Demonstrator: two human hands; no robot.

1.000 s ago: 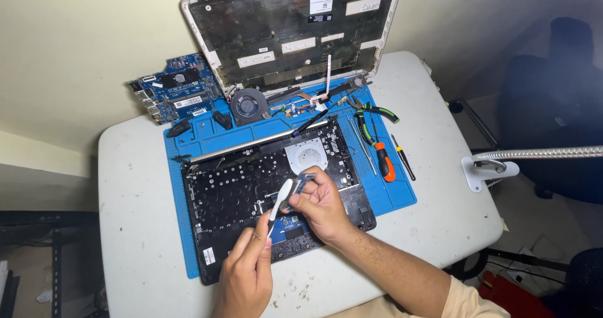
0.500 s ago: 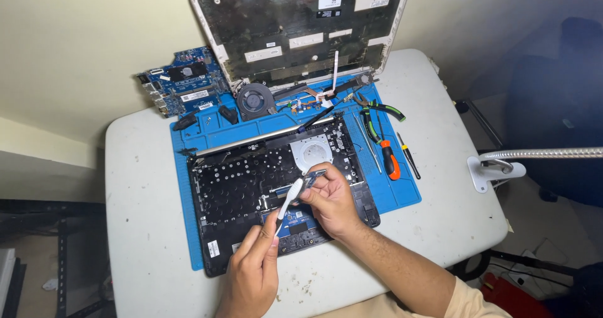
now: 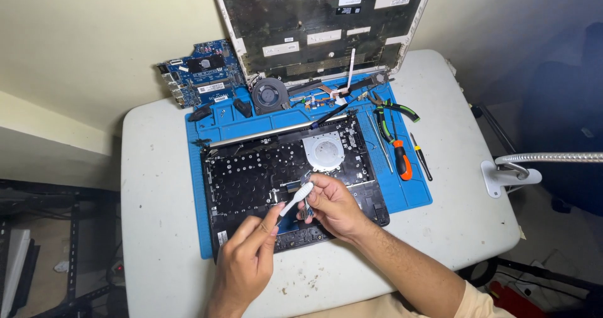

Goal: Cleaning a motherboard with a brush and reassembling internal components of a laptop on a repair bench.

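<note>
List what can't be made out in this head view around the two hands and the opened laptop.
- Small part in the right hand: mostly hidden by its fingers; its kind is unclear.
- White brush: handle end is buried in the left hand.
- Laptop base near edge: covered by both hands.
- Lamp arm: cut off by the right edge.
- Circuit board parts: too small to identify.

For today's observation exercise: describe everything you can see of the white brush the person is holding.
The white brush is slim, toothbrush-like and looks like plastic. Its handle is pinched in the left hand; it tilts up to the right, its head meeting a small part held in the right hand. It hovers over the opened black laptop base. Bristles are too small to make out.
</note>
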